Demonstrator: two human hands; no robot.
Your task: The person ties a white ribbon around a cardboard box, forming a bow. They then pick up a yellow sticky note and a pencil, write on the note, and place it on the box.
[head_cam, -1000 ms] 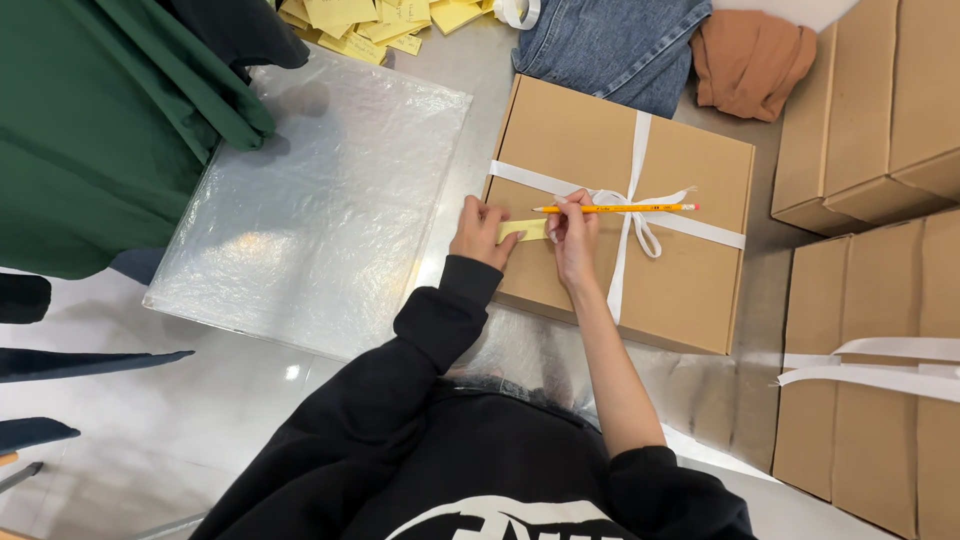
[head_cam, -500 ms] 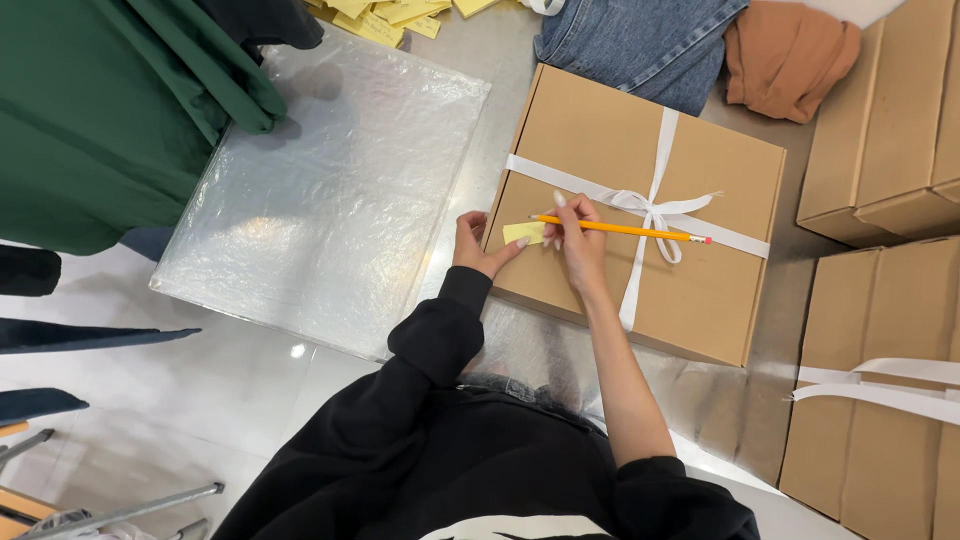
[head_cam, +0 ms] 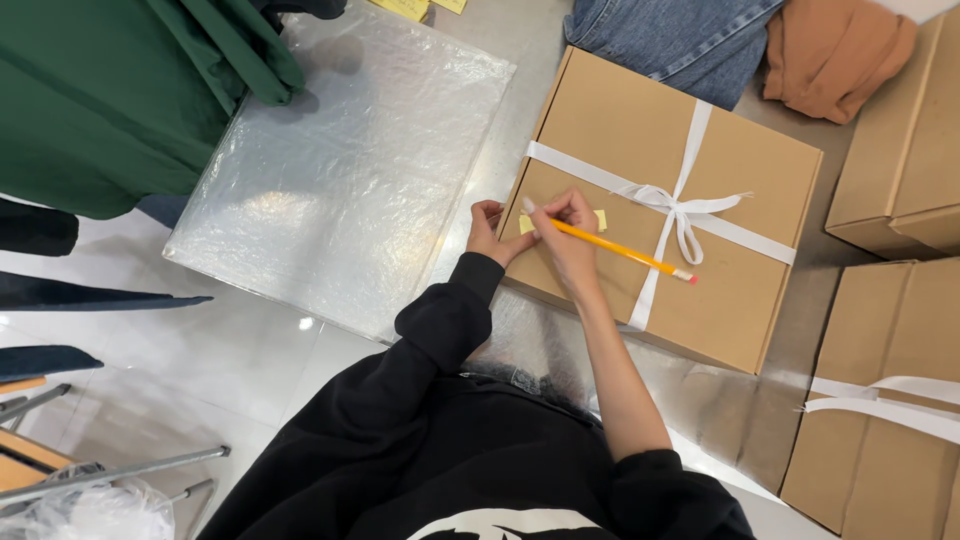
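Writing on a small note atop a ribboned box

The right hand point(head_cam: 572, 245) grips an orange pencil point(head_cam: 620, 250) over a yellow sticky note point(head_cam: 530, 224) on the brown cardboard box point(head_cam: 600, 130) tied with white ribbon point(head_cam: 680, 212). The left hand point(head_cam: 490, 232) rests at the box's left edge. A clear plastic sheet point(head_cam: 340, 190) lies left; more boxes point(head_cam: 880, 400) sit right.

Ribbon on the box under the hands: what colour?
White ribbon, tied in a bow across the brown cardboard box; head view shows it clearly.

Yellow note point(head_cam: 598, 219) mostly hidden under right hand point(head_cam: 568, 240) (writing unreadable); pencil tip covered.
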